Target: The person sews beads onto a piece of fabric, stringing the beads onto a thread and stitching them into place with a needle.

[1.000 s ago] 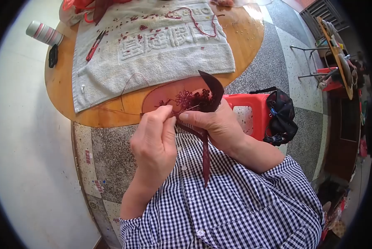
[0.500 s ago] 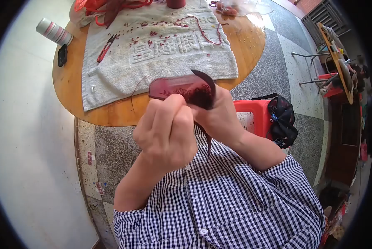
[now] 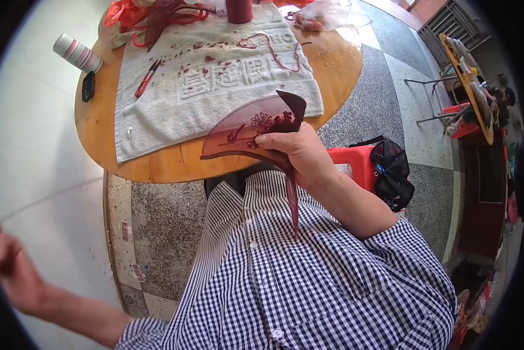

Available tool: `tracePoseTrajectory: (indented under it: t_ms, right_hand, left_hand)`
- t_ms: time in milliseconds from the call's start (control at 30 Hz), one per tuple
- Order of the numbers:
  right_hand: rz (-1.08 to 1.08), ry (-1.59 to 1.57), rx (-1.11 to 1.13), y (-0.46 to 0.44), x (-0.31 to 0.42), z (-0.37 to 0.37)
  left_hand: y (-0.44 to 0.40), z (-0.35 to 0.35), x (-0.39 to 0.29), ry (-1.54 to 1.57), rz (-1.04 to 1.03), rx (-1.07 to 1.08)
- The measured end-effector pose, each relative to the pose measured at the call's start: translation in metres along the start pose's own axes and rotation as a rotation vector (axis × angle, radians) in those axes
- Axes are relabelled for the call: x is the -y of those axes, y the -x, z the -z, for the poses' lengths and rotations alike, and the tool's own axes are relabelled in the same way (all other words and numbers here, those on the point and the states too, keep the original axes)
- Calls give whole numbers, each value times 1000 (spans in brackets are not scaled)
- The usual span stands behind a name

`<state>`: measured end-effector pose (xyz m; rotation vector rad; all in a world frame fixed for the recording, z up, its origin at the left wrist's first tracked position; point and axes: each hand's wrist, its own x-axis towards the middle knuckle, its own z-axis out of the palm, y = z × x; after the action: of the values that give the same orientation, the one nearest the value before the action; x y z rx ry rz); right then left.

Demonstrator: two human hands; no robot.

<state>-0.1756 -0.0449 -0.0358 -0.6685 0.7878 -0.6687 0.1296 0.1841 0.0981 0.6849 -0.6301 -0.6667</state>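
Sheer burgundy mesh piece (image 3: 238, 118) with dark edging (image 3: 232, 154) and beaded floral work (image 3: 265, 122) is up over the near edge of the oval wooden surface (image 3: 92, 137), in my right hand (image 3: 305, 150). Fingers closed on its lower right, thumb on top, rest hidden behind; probably pinched there to keep it flat and facing me. Left hand (image 3: 18, 271) is well out left, fingers curled, blurred; can't tell if it holds anything. Tiny dark-red beads (image 3: 209, 59) sit on a white terry towel (image 3: 157, 122), likely so they don't roll away.

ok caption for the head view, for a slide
Right hand holds sheer flower-patterned maroon fabric; left hand out wide.
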Motion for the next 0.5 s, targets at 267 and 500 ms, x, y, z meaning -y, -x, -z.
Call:
tracePoseTrajectory:
  t_ms: [267, 500]
  right_hand:
    - [35, -83, -37, 2, 13, 15]
    - [-305, -40, 116, 7, 10, 5]
  left_hand:
    - [37, 172, -147, -329, -222, -544]
    - [52, 213, -220, -865, -318, -928]
